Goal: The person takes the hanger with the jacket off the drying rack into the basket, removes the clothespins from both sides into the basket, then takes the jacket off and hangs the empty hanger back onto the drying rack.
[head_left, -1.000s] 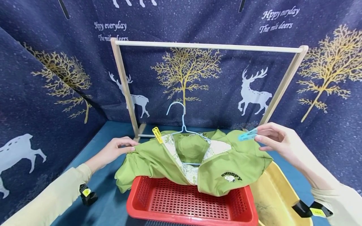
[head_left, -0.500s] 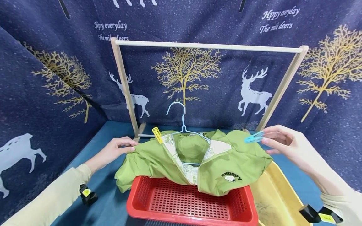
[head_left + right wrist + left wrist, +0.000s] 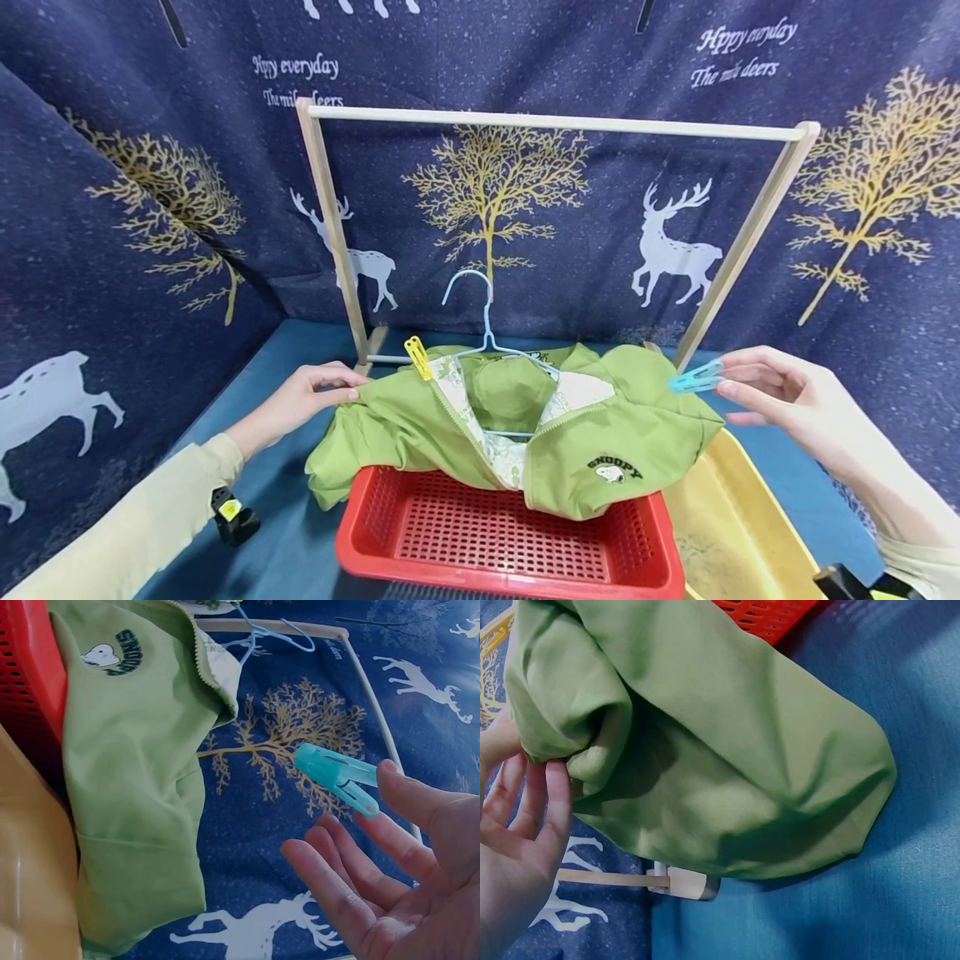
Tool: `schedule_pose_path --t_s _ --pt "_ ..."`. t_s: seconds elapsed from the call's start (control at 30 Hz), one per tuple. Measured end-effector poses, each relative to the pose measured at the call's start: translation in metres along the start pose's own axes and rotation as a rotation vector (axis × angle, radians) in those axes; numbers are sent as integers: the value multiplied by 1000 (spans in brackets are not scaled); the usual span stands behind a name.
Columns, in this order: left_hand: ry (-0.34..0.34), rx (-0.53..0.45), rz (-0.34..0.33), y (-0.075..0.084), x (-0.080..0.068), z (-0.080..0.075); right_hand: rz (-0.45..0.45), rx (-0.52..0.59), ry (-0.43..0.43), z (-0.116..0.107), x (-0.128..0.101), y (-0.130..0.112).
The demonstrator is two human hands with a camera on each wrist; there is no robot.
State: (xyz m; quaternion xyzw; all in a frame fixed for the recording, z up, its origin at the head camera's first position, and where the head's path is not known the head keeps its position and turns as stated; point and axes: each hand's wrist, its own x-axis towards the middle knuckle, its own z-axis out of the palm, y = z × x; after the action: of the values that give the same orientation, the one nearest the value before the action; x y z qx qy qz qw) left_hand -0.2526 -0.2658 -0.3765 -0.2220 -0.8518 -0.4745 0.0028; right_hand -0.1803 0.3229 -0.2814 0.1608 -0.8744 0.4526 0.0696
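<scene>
A green zip jacket [image 3: 622, 417] with a Snoopy print lies spread over a red basket, a light-blue hanger [image 3: 487, 325] inside it with its hook standing up. A yellow clothespin [image 3: 417, 358] is clipped at the collar on the left. My left hand [image 3: 303, 400] pinches the jacket's left shoulder; in the left wrist view the thumb and fingertips [image 3: 557, 771] meet at the green fabric [image 3: 727, 772]. My right hand [image 3: 783, 404] holds a turquoise clothespin [image 3: 334, 776] by its handles between thumb and index finger, beside the jacket's right shoulder. The clothespin's nose points toward the jacket.
The red basket [image 3: 510, 579] stands at the front, with a yellow tub [image 3: 738, 508] to its right. Behind the jacket rises a wooden rack with a white crossbar [image 3: 555, 122]. A dark blue printed cloth [image 3: 585, 308] hangs at the back. Blue cloth [image 3: 292, 500] covers the table.
My right hand has moved right and slightly down with the turquoise clothespin, away from the collar side. My left hand, the jacket and the yellow clothespin have stayed in place.
</scene>
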Motion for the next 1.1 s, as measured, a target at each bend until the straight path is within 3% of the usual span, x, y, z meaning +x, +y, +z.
schedule_pose_path --t_s 0.33,1.1 --pt "3 -4 -16 -1 0 0 52 -67 15 -4 -9 8" --pt "8 -10 -22 -3 -1 0 175 -95 18 -13 -36 35"
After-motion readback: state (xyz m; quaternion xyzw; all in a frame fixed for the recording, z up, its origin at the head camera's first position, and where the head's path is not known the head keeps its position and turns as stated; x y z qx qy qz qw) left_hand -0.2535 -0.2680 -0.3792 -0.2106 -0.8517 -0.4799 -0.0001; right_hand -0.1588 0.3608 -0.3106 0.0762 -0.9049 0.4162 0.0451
